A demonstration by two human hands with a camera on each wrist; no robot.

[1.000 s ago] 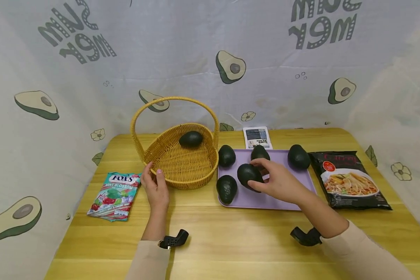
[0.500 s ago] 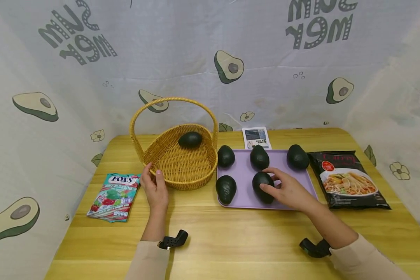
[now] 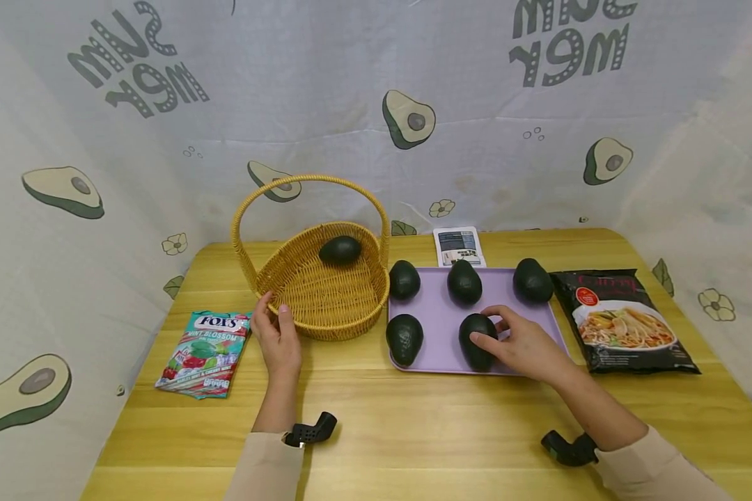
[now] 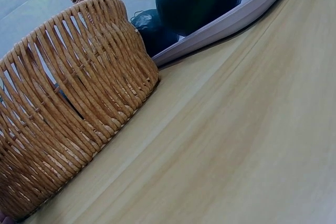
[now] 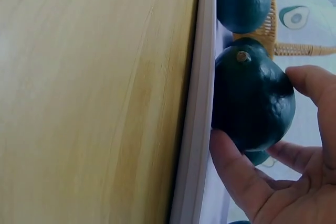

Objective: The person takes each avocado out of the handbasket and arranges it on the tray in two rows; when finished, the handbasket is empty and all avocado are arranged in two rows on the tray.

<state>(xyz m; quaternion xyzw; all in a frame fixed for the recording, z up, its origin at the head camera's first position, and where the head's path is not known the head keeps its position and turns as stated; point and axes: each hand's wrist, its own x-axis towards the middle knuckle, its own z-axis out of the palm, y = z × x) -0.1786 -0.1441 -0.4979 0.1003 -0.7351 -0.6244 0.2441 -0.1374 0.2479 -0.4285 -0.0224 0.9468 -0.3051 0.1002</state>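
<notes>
My right hand point(image 3: 526, 344) grips a dark green avocado point(image 3: 474, 344) at the front of the lilac tray point(image 3: 435, 358); in the right wrist view, thumb and fingers surround the avocado point(image 5: 254, 100), its stem end in sight. Several other avocados lie in the tray, among them a front-left avocado point(image 3: 404, 339) and a back-middle avocado point(image 3: 464, 282). Left of the tray stands a yellow wicker basket point(image 3: 332, 299) with one avocado point(image 3: 340, 250) inside. With fairly straight fingers, my left hand point(image 3: 280, 348) touches the basket's front-left rim; the left wrist view barely shows that hand.
A Fox's candy bag point(image 3: 207, 353) lies left of the basket. Right of the tray lies a black noodle packet point(image 3: 623, 321), and behind it a small printed packet point(image 3: 459, 246). The basket's tall handle point(image 3: 310, 177) arches upward. A patterned cloth point(image 3: 326, 104) hangs behind the wooden table point(image 3: 382, 431).
My right hand has moved the gripped avocado rightward and slightly toward the tray's front edge, away from the back-middle one. My left hand and the basket have stayed in place.
</notes>
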